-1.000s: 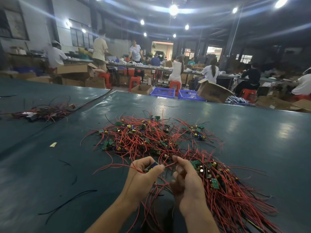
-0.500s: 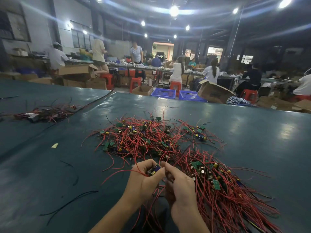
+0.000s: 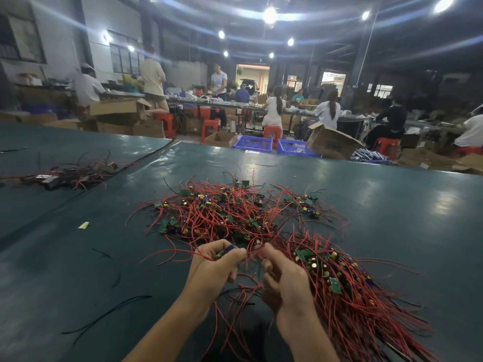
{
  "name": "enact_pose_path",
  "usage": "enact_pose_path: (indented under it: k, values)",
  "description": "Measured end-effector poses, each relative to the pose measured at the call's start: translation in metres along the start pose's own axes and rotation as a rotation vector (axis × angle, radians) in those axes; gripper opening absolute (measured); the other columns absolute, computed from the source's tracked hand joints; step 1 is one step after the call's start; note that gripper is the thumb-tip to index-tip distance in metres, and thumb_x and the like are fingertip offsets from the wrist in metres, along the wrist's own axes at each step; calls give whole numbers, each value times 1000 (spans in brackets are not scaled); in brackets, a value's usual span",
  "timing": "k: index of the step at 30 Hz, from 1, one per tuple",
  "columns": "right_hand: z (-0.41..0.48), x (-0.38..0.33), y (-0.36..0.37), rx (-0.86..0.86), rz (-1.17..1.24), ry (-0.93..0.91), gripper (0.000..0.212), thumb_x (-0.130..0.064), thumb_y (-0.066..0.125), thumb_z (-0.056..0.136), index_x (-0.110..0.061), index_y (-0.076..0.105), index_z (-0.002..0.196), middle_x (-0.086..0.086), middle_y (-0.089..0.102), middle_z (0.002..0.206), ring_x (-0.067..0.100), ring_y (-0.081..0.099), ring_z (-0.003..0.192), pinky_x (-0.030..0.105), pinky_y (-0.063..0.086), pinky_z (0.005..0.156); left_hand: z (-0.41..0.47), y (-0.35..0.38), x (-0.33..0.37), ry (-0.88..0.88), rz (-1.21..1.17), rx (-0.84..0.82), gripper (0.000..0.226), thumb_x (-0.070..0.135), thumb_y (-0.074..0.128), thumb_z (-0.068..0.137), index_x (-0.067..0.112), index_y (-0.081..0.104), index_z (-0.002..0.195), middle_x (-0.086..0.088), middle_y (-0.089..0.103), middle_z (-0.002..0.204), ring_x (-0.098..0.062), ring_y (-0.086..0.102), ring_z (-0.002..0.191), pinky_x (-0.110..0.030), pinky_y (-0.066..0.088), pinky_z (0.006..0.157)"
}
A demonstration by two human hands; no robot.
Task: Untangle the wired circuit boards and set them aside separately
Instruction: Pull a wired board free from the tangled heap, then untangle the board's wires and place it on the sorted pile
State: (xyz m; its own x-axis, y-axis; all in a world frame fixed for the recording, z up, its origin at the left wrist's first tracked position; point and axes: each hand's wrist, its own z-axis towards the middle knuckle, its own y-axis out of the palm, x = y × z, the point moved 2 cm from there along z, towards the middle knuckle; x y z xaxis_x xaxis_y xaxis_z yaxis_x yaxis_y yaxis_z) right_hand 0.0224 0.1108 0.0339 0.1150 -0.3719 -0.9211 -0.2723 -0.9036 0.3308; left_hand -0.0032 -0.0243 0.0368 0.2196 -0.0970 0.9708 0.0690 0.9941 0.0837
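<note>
A tangled heap of small green circuit boards with red wires [image 3: 230,212] lies on the dark green table [image 3: 392,205]. A second, denser bundle of wired boards [image 3: 347,288] stretches toward the near right. My left hand [image 3: 214,267] grips one small board with a blue part [image 3: 226,250] between thumb and fingers. Just to its right, my right hand [image 3: 282,280] pinches red wires [image 3: 257,249] that lead from that board into the heap. Both hands hover at the near edge of the heap.
A smaller heap of dark wires and parts [image 3: 70,173] lies at the far left. Loose black wires [image 3: 104,314] and a yellow scrap [image 3: 84,225] lie on the near left. Beyond the table stand blue crates [image 3: 253,143], cardboard boxes [image 3: 332,143] and seated workers.
My hands have drawn slightly apart again after closing together, with the red wire stretched between them. The board stays in my left hand.
</note>
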Motion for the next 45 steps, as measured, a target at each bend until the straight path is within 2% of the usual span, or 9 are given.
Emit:
enact_pose_path:
  k: [18,29,33,34,36,37,39,41,45]
  values:
    - [1,-11,-13,120,283,-153,26,-15,59,94,-11,79,79,-3,49,59,6,25,40,18,20,35,-1,0,8,-216,-432,33,19,22,80,56,9,72,67,-8,65,64,-12,61,54,-17,49,50]
    - [-6,-9,-1,-67,102,-239,54,-58,55,76,-10,79,84,-2,51,59,6,31,42,17,24,38,3,-2,6,-401,-639,-30,21,28,55,79,12,48,67,-4,42,57,-16,44,47,-27,40,53]
    - [-11,0,12,-217,-117,-161,42,-50,64,76,-12,80,80,-1,57,52,8,49,41,17,40,43,7,1,9,-511,-251,-61,27,-5,30,100,-16,52,111,-16,56,93,-13,64,78,-14,47,58]
    - [-12,1,15,-268,-116,-157,41,-49,66,73,-11,80,81,5,63,55,11,56,43,20,46,44,5,7,15,-477,9,-262,38,-9,22,100,-26,14,133,-24,52,118,-17,59,104,-12,43,76]
    - [-15,2,18,-306,-84,-158,39,-47,71,66,-14,80,86,15,70,65,18,63,48,25,53,49,7,15,26,-429,352,-568,37,-13,12,98,-9,49,91,-24,41,134,-15,51,106,-7,37,81]
    - [-15,2,18,-299,-67,-166,39,-46,73,64,-17,80,88,17,73,72,21,65,54,28,55,54,8,12,22,-472,321,-563,32,-11,15,99,-32,30,118,-28,37,138,-14,51,106,-8,38,80]
    - [-14,2,17,-273,-42,-183,37,-44,74,63,-20,80,91,18,75,87,24,69,65,34,57,62,3,9,15,-609,-16,-498,45,-2,35,97,-24,20,133,-31,51,125,-21,63,102,-23,44,82]
    - [-15,1,17,-241,-4,-197,34,-41,74,66,-18,81,89,16,75,82,22,70,62,29,55,54,-6,16,21,-610,-398,-504,38,13,60,70,-12,64,98,-14,58,64,-16,58,48,-25,47,50]
    - [-14,-1,15,-177,84,-235,29,-36,69,77,-12,80,89,19,70,66,21,63,46,26,52,44,-15,12,11,-542,-724,-320,37,30,39,82,7,53,56,-6,41,50,-18,40,42,-27,40,47]
